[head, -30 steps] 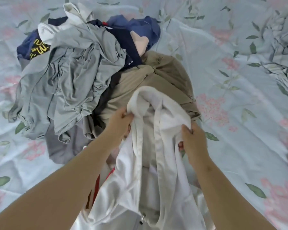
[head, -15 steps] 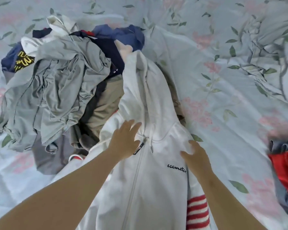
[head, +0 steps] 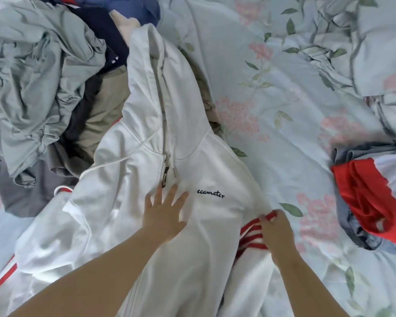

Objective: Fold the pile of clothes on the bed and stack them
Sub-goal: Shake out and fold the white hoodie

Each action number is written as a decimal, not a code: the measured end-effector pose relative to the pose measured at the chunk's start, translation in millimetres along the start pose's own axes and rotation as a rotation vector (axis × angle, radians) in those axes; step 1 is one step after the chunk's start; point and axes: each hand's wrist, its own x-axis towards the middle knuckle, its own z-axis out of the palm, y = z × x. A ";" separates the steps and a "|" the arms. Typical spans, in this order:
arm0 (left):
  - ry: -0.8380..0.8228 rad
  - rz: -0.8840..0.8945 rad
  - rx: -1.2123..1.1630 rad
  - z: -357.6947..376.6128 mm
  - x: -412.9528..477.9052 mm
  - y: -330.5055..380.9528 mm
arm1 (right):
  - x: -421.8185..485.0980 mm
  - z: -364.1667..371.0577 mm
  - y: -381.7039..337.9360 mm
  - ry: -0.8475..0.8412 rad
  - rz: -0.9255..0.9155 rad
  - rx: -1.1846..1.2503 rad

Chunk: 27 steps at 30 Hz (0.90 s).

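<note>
A white zip hoodie (head: pixel 133 193) with black chest lettering and red-striped sleeves lies face up on the bed, its hood resting on the clothes pile. My left hand (head: pixel 164 212) presses flat on its chest beside the zip pull, fingers spread. My right hand (head: pixel 276 229) pinches the red-and-white striped sleeve at the hoodie's right side. The unfolded pile (head: pixel 44 72) of grey, tan, navy and blue garments sits at the upper left, partly under the hood.
The floral bedsheet (head: pixel 272 106) stretches open to the right of the hoodie. Red, white and grey clothes (head: pixel 370 197) lie at the right edge. A bunched floral duvet (head: pixel 375 42) fills the upper right corner.
The hoodie went from a bunched bundle held in both hands to lying spread out flat. My left hand has slid down the chest; my right hand has moved onto the striped sleeve and pinched it.
</note>
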 end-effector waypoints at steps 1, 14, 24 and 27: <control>-0.009 -0.011 0.000 0.2 -1.1 1.2 | 2.8 -10.0 -5.9 0.096 -0.070 0.004; -0.047 0.016 -0.157 21.5 -31.4 42.3 | -26.6 -13.9 68.6 -0.087 0.212 -0.178; -0.085 0.033 -0.215 22.5 -50.5 38.7 | -23.7 -83.0 49.4 0.528 -0.085 0.156; -0.026 0.033 -0.299 23.5 -61.3 23.8 | -43.6 -52.8 34.4 0.330 -0.220 -0.054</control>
